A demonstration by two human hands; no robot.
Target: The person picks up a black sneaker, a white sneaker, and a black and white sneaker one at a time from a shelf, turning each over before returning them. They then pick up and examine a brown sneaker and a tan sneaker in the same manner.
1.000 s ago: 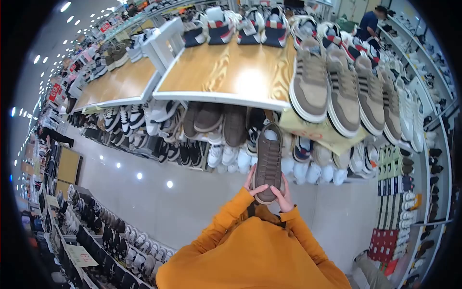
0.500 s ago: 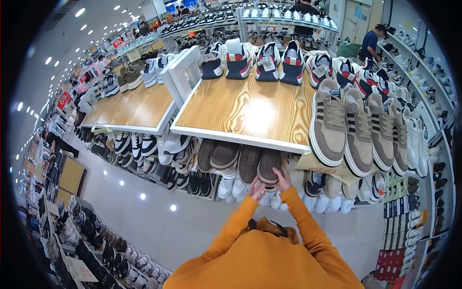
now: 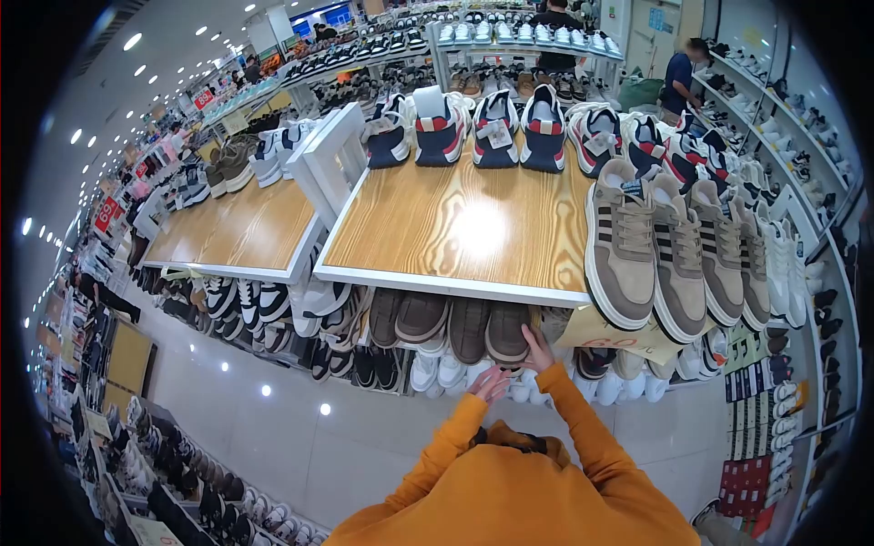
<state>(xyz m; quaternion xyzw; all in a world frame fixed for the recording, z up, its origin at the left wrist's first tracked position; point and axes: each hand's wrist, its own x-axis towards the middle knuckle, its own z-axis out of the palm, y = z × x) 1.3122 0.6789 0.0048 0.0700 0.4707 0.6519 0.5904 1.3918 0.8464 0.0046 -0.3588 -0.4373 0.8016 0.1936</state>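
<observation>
Under the front edge of the wooden shelf, a brown shoe stands on the lower tier with its toe facing me. My right hand touches the right side of that toe, its fingers stretched out along it. Below and a little left of the toe is my left hand, open, fingers apart and holding nothing. A matching brown shoe stands just to the left, with another brown shoe further left. White shoes line the tier below, partly behind my left hand.
The wood-grain shelf has a white edge. Beige sneakers stand on its right end, navy, white and red sneakers along its back. A yellow paper sign hangs at right. One person stands at the far right shelves.
My left hand has come down and away from the brown shoe's toe. My right hand has shifted to the toe's right side. The view has moved slightly.
</observation>
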